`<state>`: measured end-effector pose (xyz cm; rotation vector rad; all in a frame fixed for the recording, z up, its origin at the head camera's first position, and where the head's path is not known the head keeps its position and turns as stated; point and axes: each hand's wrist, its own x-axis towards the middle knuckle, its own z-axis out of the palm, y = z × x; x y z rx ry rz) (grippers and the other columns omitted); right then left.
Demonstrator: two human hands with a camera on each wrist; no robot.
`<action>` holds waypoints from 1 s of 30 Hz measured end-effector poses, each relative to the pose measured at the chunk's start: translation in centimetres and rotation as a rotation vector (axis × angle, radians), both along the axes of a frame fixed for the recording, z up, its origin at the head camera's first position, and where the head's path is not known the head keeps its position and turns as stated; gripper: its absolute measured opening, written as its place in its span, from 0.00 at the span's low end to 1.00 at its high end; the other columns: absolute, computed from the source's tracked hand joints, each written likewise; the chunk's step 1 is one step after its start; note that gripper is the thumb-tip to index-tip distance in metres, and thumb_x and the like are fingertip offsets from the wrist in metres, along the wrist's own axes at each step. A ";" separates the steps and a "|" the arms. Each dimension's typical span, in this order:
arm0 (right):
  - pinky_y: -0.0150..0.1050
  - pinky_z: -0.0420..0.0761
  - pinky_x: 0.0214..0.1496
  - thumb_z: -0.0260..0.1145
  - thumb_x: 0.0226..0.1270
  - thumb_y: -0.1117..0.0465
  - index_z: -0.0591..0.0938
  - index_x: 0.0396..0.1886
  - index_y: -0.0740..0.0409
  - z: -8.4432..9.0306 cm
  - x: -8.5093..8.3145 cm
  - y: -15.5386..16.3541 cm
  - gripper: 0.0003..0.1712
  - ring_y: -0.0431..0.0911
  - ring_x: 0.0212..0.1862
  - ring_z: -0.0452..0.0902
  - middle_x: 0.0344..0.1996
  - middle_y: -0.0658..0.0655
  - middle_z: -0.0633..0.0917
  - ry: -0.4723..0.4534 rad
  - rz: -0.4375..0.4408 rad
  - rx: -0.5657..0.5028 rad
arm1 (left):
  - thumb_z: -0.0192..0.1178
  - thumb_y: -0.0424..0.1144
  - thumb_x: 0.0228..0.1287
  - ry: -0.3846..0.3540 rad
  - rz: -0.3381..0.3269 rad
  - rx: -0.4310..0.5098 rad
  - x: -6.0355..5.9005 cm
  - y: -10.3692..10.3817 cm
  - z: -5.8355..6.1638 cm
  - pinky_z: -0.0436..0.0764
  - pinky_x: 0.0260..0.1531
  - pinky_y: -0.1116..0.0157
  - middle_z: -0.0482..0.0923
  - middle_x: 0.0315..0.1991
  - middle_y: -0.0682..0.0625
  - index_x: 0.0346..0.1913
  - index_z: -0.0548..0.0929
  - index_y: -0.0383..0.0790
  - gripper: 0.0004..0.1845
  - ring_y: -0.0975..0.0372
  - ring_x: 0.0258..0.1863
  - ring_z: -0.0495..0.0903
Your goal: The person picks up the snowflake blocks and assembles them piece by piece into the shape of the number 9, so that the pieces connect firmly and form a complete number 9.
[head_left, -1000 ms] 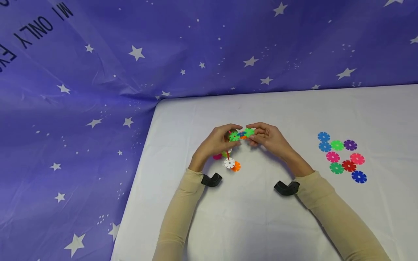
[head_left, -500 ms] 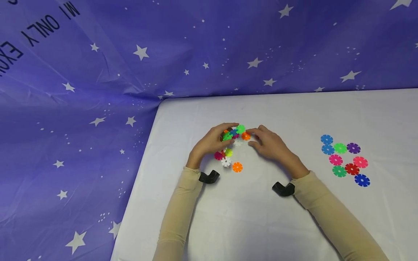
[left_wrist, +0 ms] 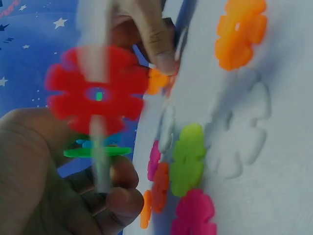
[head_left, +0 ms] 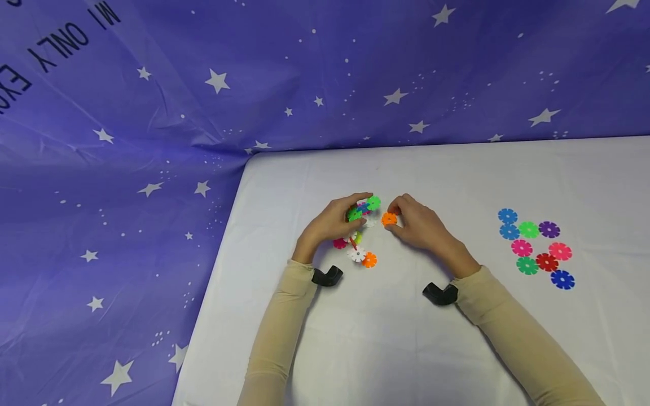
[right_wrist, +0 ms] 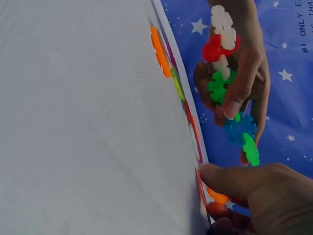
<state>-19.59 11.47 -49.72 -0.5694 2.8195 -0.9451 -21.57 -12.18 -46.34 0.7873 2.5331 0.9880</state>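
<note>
The white table (head_left: 457, 349) carries the same spread as half a second ago, and the nine loose discs (head_left: 535, 248) well to the right of the hands have not shifted. What differs is at the hands: the right hand (head_left: 418, 225) now pinches the orange disc (head_left: 389, 219) between thumb and fingertips and has drawn it a little right and down from the chain, where earlier its fingers only touched that disc beside the chain. The left hand (head_left: 332, 221) has stayed in place, fingers curled round the disc chain (head_left: 361, 217), a string of slotted snowflake discs. The chain's long axis runs from its bright green end disc (head_left: 374, 202), which points up and right toward the right hand, down and slightly left past the left thumb to a white disc (head_left: 357, 255); half a second ago that lower end lay a touch further left. In the left wrist view the red disc (left_wrist: 95, 90) of the chain stands on edge above the palm, blurred, with a green one crosswise below it. Another orange disc (head_left: 369, 260) lies flat on the table touching the white disc's right side, where earlier it lay just apart from it. A pink disc (head_left: 339, 243) lies just below the left hand.
</note>
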 end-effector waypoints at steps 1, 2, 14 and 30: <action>0.46 0.75 0.40 0.71 0.62 0.56 0.77 0.48 0.58 0.0 0.0 0.1 0.19 0.51 0.37 0.75 0.40 0.58 0.80 0.011 -0.001 -0.014 | 0.63 0.37 0.65 0.001 -0.003 -0.003 0.0 0.1 0.0 0.69 0.66 0.60 0.72 0.67 0.49 0.72 0.67 0.48 0.33 0.60 0.59 0.74; 0.45 0.74 0.38 0.71 0.62 0.57 0.76 0.49 0.58 0.0 0.0 0.2 0.19 0.50 0.35 0.75 0.37 0.57 0.81 0.026 -0.004 -0.035 | 0.62 0.36 0.65 0.003 -0.006 -0.007 0.0 0.1 -0.1 0.69 0.67 0.60 0.72 0.67 0.49 0.72 0.66 0.48 0.33 0.60 0.61 0.74; 0.36 0.68 0.29 0.69 0.61 0.69 0.76 0.54 0.57 0.4 0.2 0.8 0.21 0.42 0.25 0.67 0.35 0.56 0.83 0.228 0.046 -0.249 | 0.61 0.38 0.68 -0.008 -0.015 -0.067 0.1 0.5 0.0 0.69 0.66 0.60 0.73 0.66 0.49 0.73 0.66 0.48 0.31 0.60 0.59 0.75; 0.34 0.70 0.28 0.70 0.58 0.73 0.82 0.50 0.58 0.6 0.5 0.7 0.20 0.41 0.25 0.68 0.36 0.54 0.84 0.320 0.102 -0.283 | 0.58 0.37 0.68 0.016 -0.028 -0.056 0.1 0.7 -0.2 0.71 0.64 0.61 0.75 0.63 0.47 0.70 0.69 0.42 0.27 0.59 0.59 0.75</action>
